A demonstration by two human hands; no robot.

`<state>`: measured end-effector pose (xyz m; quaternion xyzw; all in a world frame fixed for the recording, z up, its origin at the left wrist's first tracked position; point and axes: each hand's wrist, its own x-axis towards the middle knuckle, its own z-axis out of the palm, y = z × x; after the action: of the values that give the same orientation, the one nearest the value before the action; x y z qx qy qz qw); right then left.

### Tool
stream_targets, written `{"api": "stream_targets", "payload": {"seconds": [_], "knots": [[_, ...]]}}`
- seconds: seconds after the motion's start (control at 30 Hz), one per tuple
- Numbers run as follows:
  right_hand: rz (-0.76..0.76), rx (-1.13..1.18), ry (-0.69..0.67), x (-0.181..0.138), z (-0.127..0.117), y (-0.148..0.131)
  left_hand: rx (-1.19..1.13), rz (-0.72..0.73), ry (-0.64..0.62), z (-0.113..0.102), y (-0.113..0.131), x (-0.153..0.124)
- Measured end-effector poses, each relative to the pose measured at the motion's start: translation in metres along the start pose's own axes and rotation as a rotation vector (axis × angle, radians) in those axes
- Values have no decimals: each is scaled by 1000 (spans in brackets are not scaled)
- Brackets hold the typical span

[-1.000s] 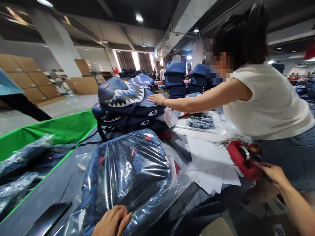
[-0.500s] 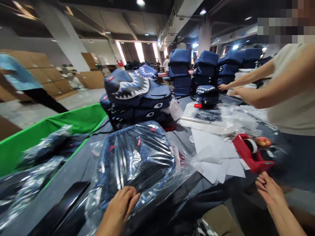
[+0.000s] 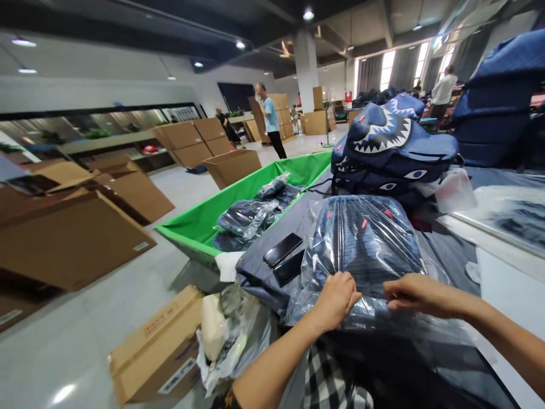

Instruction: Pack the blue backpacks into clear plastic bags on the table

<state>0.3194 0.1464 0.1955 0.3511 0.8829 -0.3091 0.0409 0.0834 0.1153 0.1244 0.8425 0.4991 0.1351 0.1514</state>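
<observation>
Both grips are closed on the plastic bag [image 3: 366,255]: left hand [image 3: 336,298] and right hand [image 3: 419,295] pinch its near edge on the tabletop [image 3: 264,272].

I see a navy backpack [image 3: 366,244] sealed inside a clear, glossy plastic bag [image 3: 327,255], lying flat on the dark table top, its near end at the table's edge. Small red tags and pale striping show through the wrinkled film. The bag's open near edge is bunched and creased, with loose plastic spilling past the backpack on the left and the near side
</observation>
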Motion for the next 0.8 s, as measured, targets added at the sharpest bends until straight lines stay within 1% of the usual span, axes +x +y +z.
{"api": "stream_targets", "payload": {"seconds": [0.07,0.1,0.13,0.2,0.23,0.27,0.3,0.33,0.37,0.43,0.47,0.5,0.53,0.6,0.7,0.8], "knots": [[96,-168,-69,21,-7,5,-1,9,8,2,-1,0],[143,-208,-68,27,-8,8,-3,17,16,2,-2,-1],[194,-231,-37,31,-8,12,-7,23,25,3,-3,-1],[328,-289,92,28,-6,23,-14,34,42,4,-5,-2],[401,-345,194,22,-2,29,-17,36,48,4,-5,-3],[441,-411,317,14,3,34,-18,39,49,5,-6,-3],[418,-473,444,4,10,38,-16,42,47,5,-6,-3],[323,-520,548,-6,20,40,-13,46,47,5,-6,-3],[170,-553,621,-16,33,40,-11,50,48,5,-6,-3],[-148,-611,680,-30,61,37,-11,59,46,5,-5,-2],[-243,-651,688,-33,75,35,-8,63,38,4,-4,-1],[-280,-696,694,-35,87,33,-1,68,26,3,-3,-1],[-281,-738,704,-35,97,32,14,79,16,2,-3,-2],[-262,-779,716,-34,109,35,75,118,34,-3,-5,-7],[-294,-756,716,-31,112,43,159,161,99,-15,-18,-25],[-307,-732,746,-28,113,47,112,93,66,-25,-36,-43]]}}
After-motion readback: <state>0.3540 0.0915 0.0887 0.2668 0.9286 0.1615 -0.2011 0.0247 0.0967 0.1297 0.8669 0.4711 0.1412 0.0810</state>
